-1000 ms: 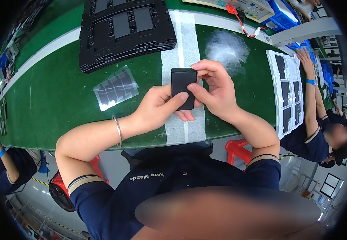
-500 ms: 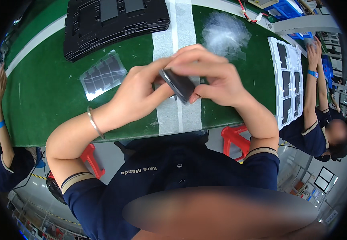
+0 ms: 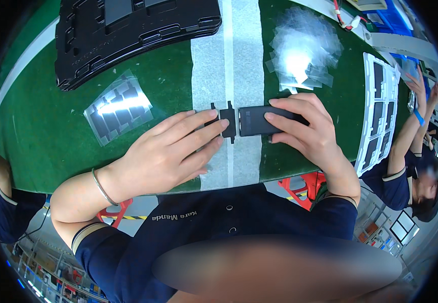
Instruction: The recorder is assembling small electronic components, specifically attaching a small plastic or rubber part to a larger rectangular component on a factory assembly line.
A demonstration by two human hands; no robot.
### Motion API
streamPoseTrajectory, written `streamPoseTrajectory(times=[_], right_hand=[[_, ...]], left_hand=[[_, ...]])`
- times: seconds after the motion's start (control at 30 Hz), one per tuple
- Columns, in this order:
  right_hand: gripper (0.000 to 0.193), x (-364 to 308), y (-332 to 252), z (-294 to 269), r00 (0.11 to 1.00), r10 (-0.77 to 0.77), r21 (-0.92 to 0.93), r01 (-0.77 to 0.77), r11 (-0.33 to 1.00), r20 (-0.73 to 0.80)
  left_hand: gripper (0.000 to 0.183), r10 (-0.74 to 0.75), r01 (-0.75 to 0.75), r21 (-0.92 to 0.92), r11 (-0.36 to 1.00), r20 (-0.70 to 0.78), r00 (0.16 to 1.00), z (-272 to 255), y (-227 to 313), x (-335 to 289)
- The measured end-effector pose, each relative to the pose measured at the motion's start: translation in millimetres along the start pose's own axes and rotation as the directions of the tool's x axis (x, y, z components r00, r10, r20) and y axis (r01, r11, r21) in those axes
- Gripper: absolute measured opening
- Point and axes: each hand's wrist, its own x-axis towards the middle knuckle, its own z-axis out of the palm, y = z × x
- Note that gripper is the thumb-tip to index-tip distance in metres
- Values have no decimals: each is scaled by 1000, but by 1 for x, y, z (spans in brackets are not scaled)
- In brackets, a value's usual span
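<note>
On the pale strip down the middle of the table lies a thin black cut-out piece with narrow tabs. My left hand rests flat, fingers stretched out and fingertips on that piece. My right hand grips a flat black rectangular block, like a battery pack, thumb at its near edge and fingers over its top. The block lies level, its left end a narrow gap away from the cut-out piece. Left of my left hand is a clear sheet bearing black cut-out shapes, with glare across it.
A stack of black moulded trays stands at the far left. Loose clear film pieces are heaped at the far right. Beyond my right hand, a white tray holds several black blocks. Co-workers' arms show at both sides; red stools stand below the table edge.
The block, earlier tilted between both hands above the table, is now down level on the strip in my right hand. My left hand has let go and lies on the black cut-out piece.
</note>
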Motion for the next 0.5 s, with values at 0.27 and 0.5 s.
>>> streamPoseTrajectory(times=[0.27,0.5], right_hand=[[42,4,4,0,999,-16,8,16,1000,37],[41,8,2,4,998,-17,59,13,998,63]], left_hand=[[50,-5,5,-9,1000,-2,1000,5,-6,0],[42,19,-19,10,1000,-28,999,9,-10,0]])
